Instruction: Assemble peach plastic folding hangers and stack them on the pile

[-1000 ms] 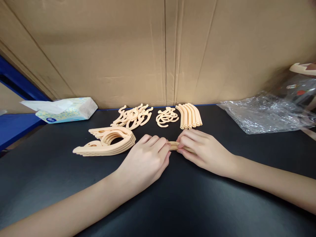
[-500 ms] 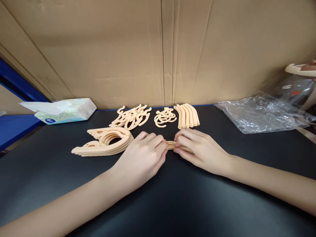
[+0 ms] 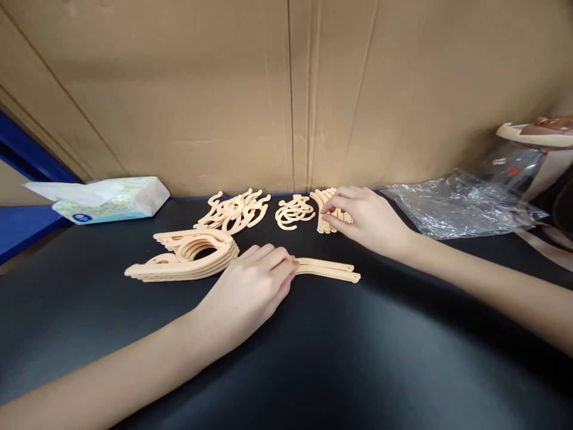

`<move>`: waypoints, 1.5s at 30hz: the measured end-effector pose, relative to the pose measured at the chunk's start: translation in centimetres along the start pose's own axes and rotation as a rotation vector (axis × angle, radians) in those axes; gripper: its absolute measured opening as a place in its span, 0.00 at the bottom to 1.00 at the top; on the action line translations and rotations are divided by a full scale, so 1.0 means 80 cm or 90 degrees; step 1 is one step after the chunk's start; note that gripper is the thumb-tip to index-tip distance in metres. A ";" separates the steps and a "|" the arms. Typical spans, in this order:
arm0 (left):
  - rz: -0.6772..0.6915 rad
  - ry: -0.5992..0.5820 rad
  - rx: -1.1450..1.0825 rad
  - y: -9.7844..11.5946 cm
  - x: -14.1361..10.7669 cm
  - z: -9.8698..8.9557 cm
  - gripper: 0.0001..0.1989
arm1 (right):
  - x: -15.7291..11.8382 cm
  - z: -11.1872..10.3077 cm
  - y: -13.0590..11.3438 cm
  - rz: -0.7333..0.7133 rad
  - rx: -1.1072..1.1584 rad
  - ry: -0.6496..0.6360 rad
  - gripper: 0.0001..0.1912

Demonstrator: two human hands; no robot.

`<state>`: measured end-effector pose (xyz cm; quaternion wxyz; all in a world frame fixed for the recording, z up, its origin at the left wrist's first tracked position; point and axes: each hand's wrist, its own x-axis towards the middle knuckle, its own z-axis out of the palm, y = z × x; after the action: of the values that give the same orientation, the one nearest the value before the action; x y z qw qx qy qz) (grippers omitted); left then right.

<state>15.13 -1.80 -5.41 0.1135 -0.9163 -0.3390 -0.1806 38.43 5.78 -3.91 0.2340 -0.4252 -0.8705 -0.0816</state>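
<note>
My left hand [image 3: 255, 286] is closed on the left end of two cream-coloured plastic strips, which look like folding hanger arms [image 3: 326, 269]. They lie side by side, and their right ends stick out past my fingers over the black table. Farther back, my right hand [image 3: 369, 218] is over a row of similar curved hanger arms [image 3: 323, 203]. Its thumb and forefinger are apart, and whether they touch an arm is hard to tell. Left of my left hand lies a stack of folded hanger pieces [image 3: 183, 272] with round openings.
Along the cardboard wall [image 3: 201, 89] lie a pile of hook-ended pieces [image 3: 237, 209] and a small heap of curved hooks [image 3: 293, 212]. A tissue pack [image 3: 111, 200] sits at the back left. Clear plastic wrap [image 3: 461, 206] covers part of the table's back right.
My right hand has let go of the held strips and moved back to the row of curved arms. My left hand stays on the two strips, whose right ends now show.
</note>
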 end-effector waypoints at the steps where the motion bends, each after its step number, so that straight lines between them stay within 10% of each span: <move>1: -0.005 -0.002 -0.010 0.002 -0.002 -0.002 0.11 | 0.007 0.003 0.002 -0.009 -0.016 -0.012 0.08; 20: -0.115 -0.042 -0.299 0.044 -0.042 -0.025 0.11 | 0.069 0.049 -0.011 -0.046 -0.093 -0.068 0.09; 34: -0.167 -0.073 -0.367 0.037 -0.035 -0.021 0.15 | 0.061 0.000 -0.018 -0.027 0.141 0.175 0.07; 42: -0.135 -0.062 -0.355 0.024 -0.043 -0.016 0.10 | 0.046 0.004 -0.023 -0.044 0.540 -0.277 0.11; 45: -0.089 -0.032 -0.310 0.022 -0.047 -0.013 0.09 | 0.041 0.021 -0.026 -0.055 0.573 -0.328 0.10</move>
<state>13.37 -5.64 -6.19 -0.1314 -0.8951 -0.3510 -0.2416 34.49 7.41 -3.71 0.1684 -0.2524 -0.8655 0.3985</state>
